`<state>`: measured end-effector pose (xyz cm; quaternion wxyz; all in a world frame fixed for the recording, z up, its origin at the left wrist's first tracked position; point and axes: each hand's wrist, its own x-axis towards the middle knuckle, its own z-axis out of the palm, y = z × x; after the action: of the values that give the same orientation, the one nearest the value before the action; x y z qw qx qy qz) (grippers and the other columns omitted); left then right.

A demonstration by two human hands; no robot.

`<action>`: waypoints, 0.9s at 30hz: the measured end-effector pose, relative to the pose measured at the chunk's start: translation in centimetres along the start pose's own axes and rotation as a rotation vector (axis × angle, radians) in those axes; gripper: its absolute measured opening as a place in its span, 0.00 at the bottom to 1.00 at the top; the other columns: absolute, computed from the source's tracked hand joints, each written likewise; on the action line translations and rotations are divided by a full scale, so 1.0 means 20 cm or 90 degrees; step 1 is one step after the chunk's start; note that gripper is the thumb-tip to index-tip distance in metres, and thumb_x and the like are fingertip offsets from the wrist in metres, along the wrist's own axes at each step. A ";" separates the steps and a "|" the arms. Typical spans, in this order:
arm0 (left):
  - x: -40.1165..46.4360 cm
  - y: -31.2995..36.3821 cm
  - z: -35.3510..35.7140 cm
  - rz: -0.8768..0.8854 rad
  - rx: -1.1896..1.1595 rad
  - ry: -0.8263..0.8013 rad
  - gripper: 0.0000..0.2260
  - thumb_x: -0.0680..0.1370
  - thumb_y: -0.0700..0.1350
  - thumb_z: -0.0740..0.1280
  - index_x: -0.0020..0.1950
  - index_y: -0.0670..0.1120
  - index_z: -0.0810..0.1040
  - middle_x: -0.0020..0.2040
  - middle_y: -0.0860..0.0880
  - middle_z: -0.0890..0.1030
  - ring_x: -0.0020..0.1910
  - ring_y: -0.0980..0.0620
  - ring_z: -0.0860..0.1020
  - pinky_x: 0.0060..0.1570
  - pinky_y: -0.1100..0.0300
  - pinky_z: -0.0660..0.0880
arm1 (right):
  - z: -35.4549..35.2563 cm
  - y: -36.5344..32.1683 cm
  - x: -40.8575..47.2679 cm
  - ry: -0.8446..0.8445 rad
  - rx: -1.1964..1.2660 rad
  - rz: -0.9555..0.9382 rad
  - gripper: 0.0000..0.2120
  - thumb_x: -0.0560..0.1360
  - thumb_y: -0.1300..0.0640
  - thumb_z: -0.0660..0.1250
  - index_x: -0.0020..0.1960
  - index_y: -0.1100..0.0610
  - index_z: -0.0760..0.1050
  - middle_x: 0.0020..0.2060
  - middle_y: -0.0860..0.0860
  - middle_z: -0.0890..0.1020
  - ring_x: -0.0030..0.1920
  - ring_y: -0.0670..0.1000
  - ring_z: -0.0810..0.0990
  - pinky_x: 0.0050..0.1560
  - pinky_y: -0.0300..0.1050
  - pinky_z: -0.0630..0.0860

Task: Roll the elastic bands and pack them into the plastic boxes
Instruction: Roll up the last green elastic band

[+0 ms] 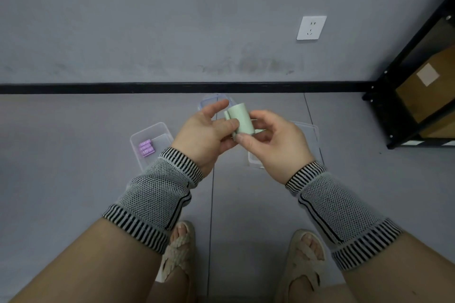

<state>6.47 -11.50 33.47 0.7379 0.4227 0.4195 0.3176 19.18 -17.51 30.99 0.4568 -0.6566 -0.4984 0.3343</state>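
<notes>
A pale green elastic band [241, 119], rolled into a short cylinder, is held up between both hands at the middle of the view. My left hand [205, 134] pinches its left side with the thumb, the index finger stretched out above. My right hand [275, 141] grips the roll from below and the right. On the floor to the left, a clear plastic box [161, 131] holds three purple rolled bands [145, 149]. A second clear box [311, 136] lies behind my right hand, partly hidden. A third box [209, 101] peeks out beyond my fingers.
The grey floor meets a grey wall at a black skirting strip [172, 88]. A black metal shelf [403, 96] with cardboard boxes stands at the right. My feet in woven sandals [305, 258] are at the bottom. A white socket [311, 27] is on the wall.
</notes>
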 end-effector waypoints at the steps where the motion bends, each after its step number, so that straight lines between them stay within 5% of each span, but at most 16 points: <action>1: 0.00 0.00 0.00 0.009 0.020 0.003 0.23 0.77 0.33 0.62 0.71 0.44 0.63 0.56 0.36 0.80 0.55 0.40 0.80 0.58 0.50 0.76 | 0.01 0.00 0.00 0.008 -0.001 -0.004 0.16 0.70 0.54 0.73 0.55 0.43 0.75 0.47 0.44 0.83 0.42 0.42 0.83 0.51 0.50 0.80; 5: 0.01 -0.01 0.00 0.052 0.170 0.021 0.23 0.76 0.36 0.66 0.70 0.46 0.66 0.47 0.48 0.83 0.50 0.52 0.80 0.54 0.54 0.76 | 0.00 -0.02 0.00 0.035 -0.006 -0.014 0.14 0.71 0.57 0.72 0.48 0.38 0.76 0.42 0.44 0.83 0.40 0.43 0.82 0.50 0.49 0.80; 11: 0.00 0.02 -0.05 0.027 0.164 0.044 0.17 0.74 0.41 0.70 0.61 0.44 0.75 0.49 0.45 0.83 0.47 0.52 0.83 0.47 0.58 0.77 | -0.03 -0.01 0.01 0.035 -0.055 -0.039 0.19 0.70 0.63 0.71 0.58 0.49 0.79 0.48 0.49 0.75 0.49 0.47 0.79 0.53 0.48 0.79; 15: 0.01 0.01 -0.05 0.018 0.081 0.035 0.15 0.74 0.38 0.69 0.60 0.44 0.74 0.48 0.46 0.84 0.47 0.51 0.83 0.46 0.60 0.78 | -0.03 -0.03 0.01 0.049 0.115 0.023 0.21 0.70 0.66 0.71 0.60 0.50 0.75 0.49 0.47 0.76 0.48 0.44 0.80 0.51 0.37 0.79; 19: 0.01 -0.01 -0.02 0.055 -0.020 0.032 0.13 0.74 0.32 0.66 0.55 0.45 0.72 0.45 0.48 0.83 0.45 0.52 0.82 0.48 0.60 0.79 | -0.01 -0.02 0.02 0.122 0.369 0.112 0.17 0.69 0.65 0.73 0.55 0.56 0.74 0.52 0.54 0.81 0.52 0.52 0.82 0.57 0.50 0.79; 27: 0.01 -0.03 0.01 0.097 -0.009 0.033 0.13 0.75 0.29 0.64 0.53 0.45 0.74 0.47 0.48 0.82 0.45 0.54 0.80 0.49 0.61 0.78 | 0.02 -0.02 0.02 0.158 0.406 0.094 0.13 0.71 0.68 0.71 0.49 0.52 0.79 0.44 0.50 0.85 0.48 0.48 0.83 0.54 0.46 0.79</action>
<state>6.80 -11.67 32.86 0.7032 0.4403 0.4027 0.3866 18.90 -16.97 31.22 0.6704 -0.5509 -0.2606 0.4232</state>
